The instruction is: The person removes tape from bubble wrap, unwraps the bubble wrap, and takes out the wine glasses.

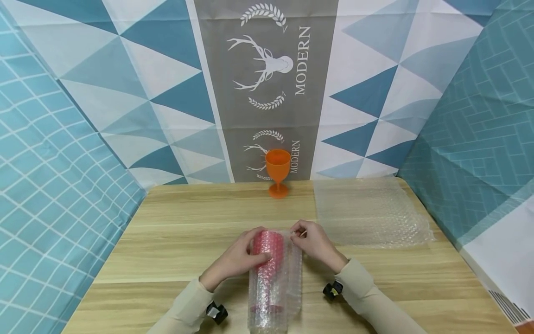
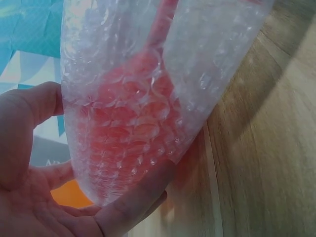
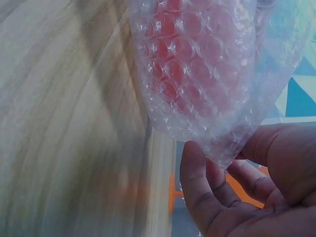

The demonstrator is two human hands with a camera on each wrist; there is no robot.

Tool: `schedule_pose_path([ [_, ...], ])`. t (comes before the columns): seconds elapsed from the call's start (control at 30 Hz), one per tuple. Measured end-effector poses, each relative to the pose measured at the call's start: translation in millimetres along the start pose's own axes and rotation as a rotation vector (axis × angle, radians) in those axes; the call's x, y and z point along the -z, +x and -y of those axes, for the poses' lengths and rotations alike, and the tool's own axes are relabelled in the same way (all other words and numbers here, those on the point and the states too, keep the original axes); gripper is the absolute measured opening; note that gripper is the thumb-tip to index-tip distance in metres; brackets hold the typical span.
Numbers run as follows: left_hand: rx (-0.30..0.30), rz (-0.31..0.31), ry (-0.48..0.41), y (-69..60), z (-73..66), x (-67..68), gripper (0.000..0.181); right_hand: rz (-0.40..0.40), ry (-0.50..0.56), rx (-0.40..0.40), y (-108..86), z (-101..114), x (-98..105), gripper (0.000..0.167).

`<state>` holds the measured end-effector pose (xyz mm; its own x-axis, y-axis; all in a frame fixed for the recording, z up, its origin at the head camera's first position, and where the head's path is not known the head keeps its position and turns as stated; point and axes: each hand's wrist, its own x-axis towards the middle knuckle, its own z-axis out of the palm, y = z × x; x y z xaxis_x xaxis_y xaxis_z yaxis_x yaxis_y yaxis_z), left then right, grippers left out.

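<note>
A red goblet (image 1: 269, 250) lies inside a roll of clear bubble wrap (image 1: 267, 297), its bowl at the far end. My left hand (image 1: 244, 255) grips the wrapped bowl, thumb across the top; in the left wrist view the fingers of the left hand (image 2: 84, 197) curl round the bowl end of the wrap (image 2: 118, 148). With thumb and fingers, my right hand (image 1: 314, 243) pinches the far right corner of the wrap. That pinched corner (image 3: 222, 148) shows close up in the right wrist view, held by the right hand (image 3: 247, 192).
An orange goblet (image 1: 278, 169) stands upright at the table's back edge. Flat sheets of bubble wrap (image 1: 367, 213) lie at the back right of the wooden table (image 1: 175, 236). Patterned cloth (image 1: 267, 93) hangs behind and on both sides.
</note>
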<state>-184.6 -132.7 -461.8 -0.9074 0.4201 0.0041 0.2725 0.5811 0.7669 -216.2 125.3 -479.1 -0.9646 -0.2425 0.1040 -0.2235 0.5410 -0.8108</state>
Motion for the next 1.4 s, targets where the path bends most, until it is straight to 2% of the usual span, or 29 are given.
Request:
schedule_pose_path([
  [0.27,-0.036,0.009,-0.044,-4.4,5.7,2.8,0.078,0.023,0.004,0.017,-2.8,-3.5,0.2,0.006],
  [0.37,-0.031,0.006,-0.043,-5.8,4.2,3.9,0.079,0.042,0.003,0.030,-3.8,-4.8,0.4,0.005],
  [0.53,-0.023,-0.040,0.015,-7.3,-4.2,4.0,0.089,0.069,0.019,0.038,-5.5,-6.9,1.4,0.005],
  [0.6,-0.053,-0.071,0.073,-7.6,-9.5,3.8,0.085,0.076,0.025,0.042,-6.3,-6.9,2.1,0.006],
  [0.7,-0.142,-0.103,0.174,-7.1,-17.3,3.4,0.066,0.080,0.028,0.048,-6.9,-5.6,3.1,0.006],
  [0.8,-0.221,-0.101,0.246,-6.4,-23.5,3.2,0.043,0.087,0.025,0.046,-7.0,-3.9,4.0,0.008],
  [0.87,-0.244,-0.088,0.269,-6.0,-26.0,3.1,0.034,0.093,0.023,0.045,-7.0,-3.0,4.9,0.009],
  [1.07,-0.250,-0.059,0.284,-5.3,-28.1,3.7,0.032,0.128,0.008,0.069,-6.4,-1.3,10.1,0.016],
  [1.2,-0.238,-0.047,0.279,-3.9,-28.6,3.4,0.033,0.158,-0.031,0.132,-4.4,1.3,16.3,0.023],
  [1.4,-0.214,-0.036,0.268,-2.3,-28.6,1.1,0.032,0.219,-0.067,0.173,0.3,10.3,25.2,0.027],
])
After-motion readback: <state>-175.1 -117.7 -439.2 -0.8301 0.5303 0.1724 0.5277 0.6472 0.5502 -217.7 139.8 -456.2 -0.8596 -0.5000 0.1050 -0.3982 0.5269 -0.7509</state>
